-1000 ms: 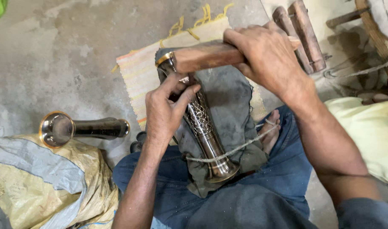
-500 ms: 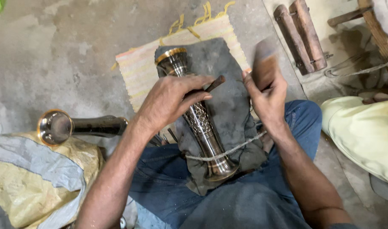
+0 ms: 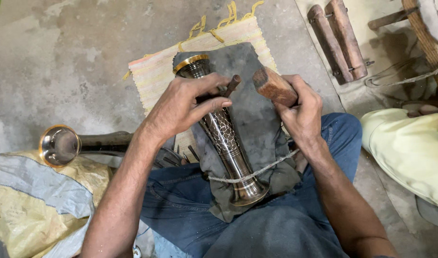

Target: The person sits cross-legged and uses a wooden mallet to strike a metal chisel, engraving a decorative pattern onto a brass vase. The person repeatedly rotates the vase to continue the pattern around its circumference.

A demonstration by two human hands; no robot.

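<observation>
Left grip (image 3: 185, 107) on punch (image 3: 231, 86) over lengthwise vase (image 3: 224, 136), mouth away.

Glossy engraved metal vase (image 3: 224, 138) on matt grey cloth (image 3: 257, 110) — rough wooden mallet (image 3: 274, 86), coarse concrete floor (image 3: 61, 62).

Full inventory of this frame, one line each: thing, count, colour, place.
engraved metal vase: 1, dark silver with gold rim, on the grey pad, tied by string
grey pad: 1, on the lap
string: 1, pale, across vase
woven mat: 1, cream striped, floor
second vase: 1, dark, floor left
sack: 1, yellow-grey, lower left
wooden pieces: 2, brown, top right
punch tool: 1, dark, in left hand
wooden mallet: 1, brown, in right hand
left hand: on vase
right hand: grips mallet
</observation>
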